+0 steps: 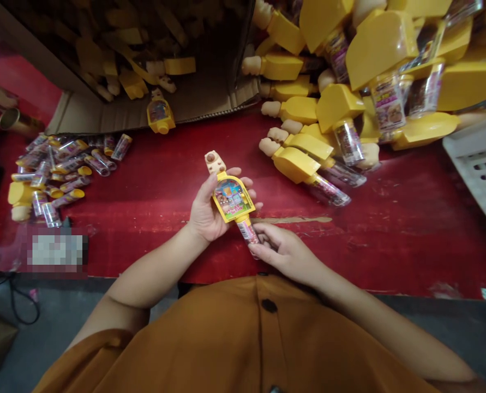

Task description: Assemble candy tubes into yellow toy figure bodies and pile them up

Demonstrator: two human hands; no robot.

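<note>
My left hand (205,213) grips a yellow toy (231,197) with a cream paw-shaped top and a picture window on its body. At the toy's lower end sits a small clear tube (247,231) with a printed label, and my right hand (281,248) pinches that tube from below. Both hands hover over the red table (153,185), close to my body. The same toys lie heaped at the back right.
A big pile of yellow toys (349,82) fills the back right. An open cardboard box (144,65) with more toys lies at the back left. Loose clear tubes (63,169) are scattered on the left. A white plastic crate (480,164) stands at the right edge.
</note>
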